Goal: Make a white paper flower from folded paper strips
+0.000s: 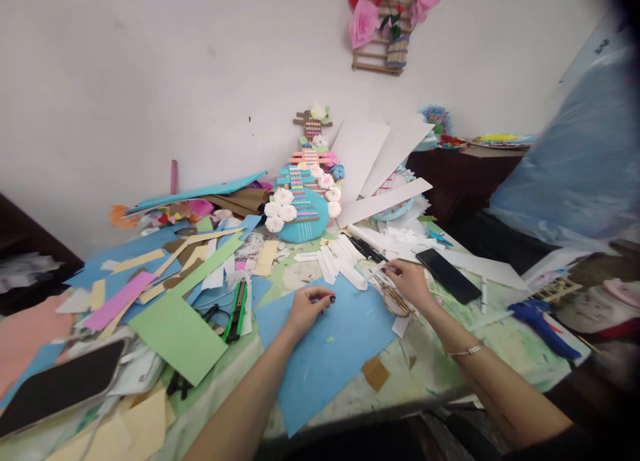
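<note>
My left hand [307, 308] rests on a blue paper sheet [327, 351] with its fingers curled in a pinch; whether anything is in them I cannot make out. My right hand [407, 280] lies to the right, its fingers pinched on a small white paper strip [376, 270]. Gold-handled scissors [395, 300] lie just under that hand. Several white paper rolls [343, 258] sit beyond both hands.
A paper guitar model with white flowers [303, 204] stands at the back. Coloured paper scraps [175, 268], a green cutter [236, 311] and a phone [60, 384] lie left. Another phone [447, 274] and a blue glue gun [543, 321] lie right.
</note>
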`<action>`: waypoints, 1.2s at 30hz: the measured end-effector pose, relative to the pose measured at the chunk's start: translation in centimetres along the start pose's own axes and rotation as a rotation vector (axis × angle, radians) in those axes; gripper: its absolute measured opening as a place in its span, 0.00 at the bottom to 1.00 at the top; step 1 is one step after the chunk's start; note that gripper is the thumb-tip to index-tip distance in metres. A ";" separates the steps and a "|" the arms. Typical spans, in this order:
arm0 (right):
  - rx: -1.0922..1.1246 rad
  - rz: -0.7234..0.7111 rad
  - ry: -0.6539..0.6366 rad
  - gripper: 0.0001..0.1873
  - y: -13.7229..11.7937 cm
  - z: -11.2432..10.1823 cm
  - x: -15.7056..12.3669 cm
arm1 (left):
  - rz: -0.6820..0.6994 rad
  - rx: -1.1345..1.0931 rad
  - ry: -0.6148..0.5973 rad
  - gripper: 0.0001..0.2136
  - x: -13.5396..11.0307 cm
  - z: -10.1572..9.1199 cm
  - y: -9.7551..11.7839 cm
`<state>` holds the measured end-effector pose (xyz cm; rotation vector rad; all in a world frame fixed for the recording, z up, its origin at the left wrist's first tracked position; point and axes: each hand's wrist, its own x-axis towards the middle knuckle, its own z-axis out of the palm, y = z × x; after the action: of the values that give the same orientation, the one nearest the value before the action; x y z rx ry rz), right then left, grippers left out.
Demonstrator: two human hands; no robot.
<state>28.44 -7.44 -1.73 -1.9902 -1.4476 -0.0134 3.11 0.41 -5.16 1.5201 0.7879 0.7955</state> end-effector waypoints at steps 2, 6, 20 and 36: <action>-0.153 0.083 -0.015 0.13 0.9 -0.9 0.4 | -0.001 -0.068 -0.023 0.11 0.1 0.1 -0.2; -0.265 0.055 -0.098 0.25 1.5 -2.6 0.2 | 0.066 -0.088 -0.055 0.13 0.1 0.3 -0.4; 1.147 -0.059 -0.275 0.25 -8.0 -8.8 -2.6 | 0.224 -0.010 -0.084 0.17 -1.2 0.6 1.1; 1.218 0.161 -0.763 0.30 -9.8 2.4 -2.6 | -0.224 -0.229 -0.108 0.16 -1.1 -0.2 2.7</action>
<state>18.27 -6.77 0.36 -1.0433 -1.1678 1.4526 2.47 -0.61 -2.50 1.2355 0.7451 0.6097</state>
